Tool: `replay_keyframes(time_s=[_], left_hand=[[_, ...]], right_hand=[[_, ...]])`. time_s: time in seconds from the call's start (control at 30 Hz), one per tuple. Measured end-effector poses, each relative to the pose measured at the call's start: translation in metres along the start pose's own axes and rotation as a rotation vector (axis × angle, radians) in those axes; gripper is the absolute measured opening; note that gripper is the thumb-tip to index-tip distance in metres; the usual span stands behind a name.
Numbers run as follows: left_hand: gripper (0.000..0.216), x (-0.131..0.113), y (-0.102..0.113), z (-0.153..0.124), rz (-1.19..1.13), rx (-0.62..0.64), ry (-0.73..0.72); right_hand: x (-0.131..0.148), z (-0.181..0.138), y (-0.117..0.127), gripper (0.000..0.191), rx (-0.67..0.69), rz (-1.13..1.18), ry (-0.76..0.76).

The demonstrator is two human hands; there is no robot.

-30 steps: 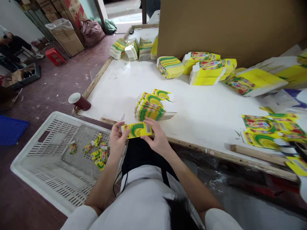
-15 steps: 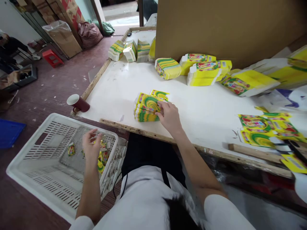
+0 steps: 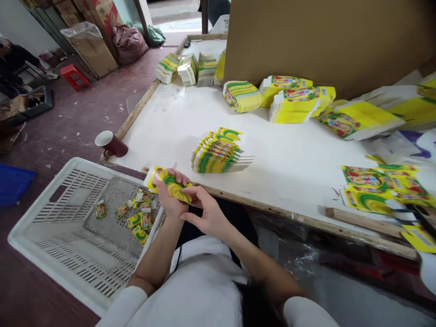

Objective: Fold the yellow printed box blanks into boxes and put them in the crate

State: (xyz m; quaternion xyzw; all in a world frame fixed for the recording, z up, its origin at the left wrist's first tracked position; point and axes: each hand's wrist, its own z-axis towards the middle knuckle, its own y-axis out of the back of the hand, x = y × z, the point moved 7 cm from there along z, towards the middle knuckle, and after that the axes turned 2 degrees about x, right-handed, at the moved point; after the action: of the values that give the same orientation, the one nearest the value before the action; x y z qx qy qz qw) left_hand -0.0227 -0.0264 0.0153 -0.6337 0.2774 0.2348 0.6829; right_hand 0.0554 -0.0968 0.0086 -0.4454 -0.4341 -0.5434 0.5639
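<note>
Now the left hand's fingers (image 3: 177, 176) are wrapping around a yellow carton of thin printed card with a green swirl (image 3: 175, 187), so the left hand (image 3: 170, 200) is gripping it near the centre of the frame, just left of the middle. The right hand (image 3: 206, 210) is curling its fingers against the carton's right end; whether they are pinching it, I cannot tell. Both hands are coming together on this one piece, whereas half a second ago the right was reaching onto the stack and the left was hovering over the crate. That is probably putting the work at the start of another carton. Just beyond the hands, the fanned stack of flat yellow-and-green cartons (image 3: 218, 154) is leaning on the white-topped table with wooden edging (image 3: 289, 150). At lower left, the white plastic crate with slotted walls (image 3: 68, 227) is holding a loose scatter of small yellow-and-green boxes (image 3: 146, 219). Farther out, a dark red mug with a white inside (image 3: 117, 146) is lying tilted at the table's left corner.
</note>
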Motion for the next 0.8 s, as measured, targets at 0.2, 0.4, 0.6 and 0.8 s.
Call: replay_keyframes(time_s=[0.2, 0.4, 0.6, 0.8], left_hand=[[0.063, 0.007, 0.020, -0.010, 0.199, 0.013, 0.045], [0.038, -0.013, 0.049, -0.005, 0.606, 0.095, 0.007], [0.109, -0.034, 0.013, -0.003, 1.176, 0.635, 0.013], [0.064, 0.003, 0.002, -0.016, 1.490, 0.546, 0.152]], right_hand=[[0.012, 0.006, 0.040, 0.022, -0.192, -0.254, 0.100], [0.018, -0.002, 0.064, 0.008, -0.203, -0.389, 0.241], [0.043, -0.011, 0.056, 0.018, -0.077, -0.973, 0.539], [0.044, -0.017, 0.047, 0.029, -0.246, -0.860, 0.631]])
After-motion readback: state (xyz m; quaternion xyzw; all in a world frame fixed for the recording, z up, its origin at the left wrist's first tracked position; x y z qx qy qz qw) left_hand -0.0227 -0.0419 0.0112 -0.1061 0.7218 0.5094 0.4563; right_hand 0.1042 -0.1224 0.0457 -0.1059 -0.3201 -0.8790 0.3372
